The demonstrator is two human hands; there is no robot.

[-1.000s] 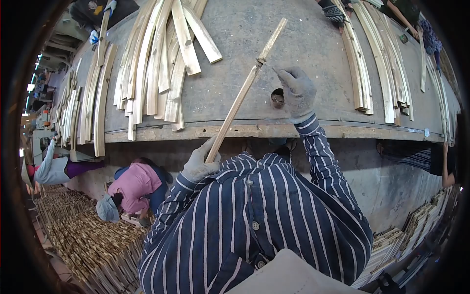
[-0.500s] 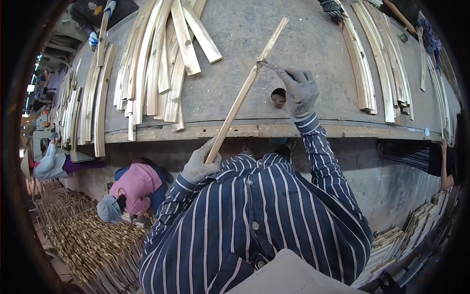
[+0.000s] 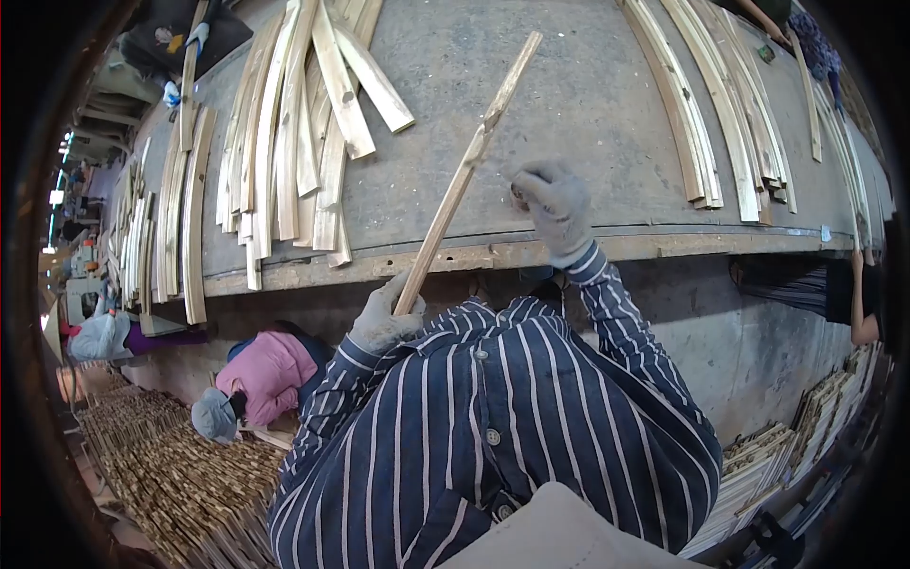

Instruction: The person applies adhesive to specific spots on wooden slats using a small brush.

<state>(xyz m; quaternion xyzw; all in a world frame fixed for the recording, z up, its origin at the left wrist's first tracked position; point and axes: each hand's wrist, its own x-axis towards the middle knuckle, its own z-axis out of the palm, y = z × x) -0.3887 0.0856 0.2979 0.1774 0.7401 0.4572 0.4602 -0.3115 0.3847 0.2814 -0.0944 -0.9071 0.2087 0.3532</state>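
My left hand [image 3: 384,320], in a grey work glove, is closed around the near end of a long narrow wooden strip [image 3: 453,201]. The strip slants up and away over the table, with a darker rough patch partway along it. My right hand [image 3: 557,211], also gloved, is closed on a small putty knife [image 3: 495,171], whose thin blade is smeared by motion and points toward the strip. A small dark tin [image 3: 518,199] stands at the fingers of my right hand, mostly hidden behind them.
Wooden strips [image 3: 275,133] lie in a loose pile on the table [image 3: 417,114] at left, with more strips [image 3: 678,104] at right. A person in pink [image 3: 275,375] bends beside stacked strips [image 3: 171,455] on the floor. Other people stand around the table.
My right hand has drawn the putty knife back from the strip, moving nearer and slightly left, over the tin. My left hand keeps its hold on the strip. The view has shifted slightly.
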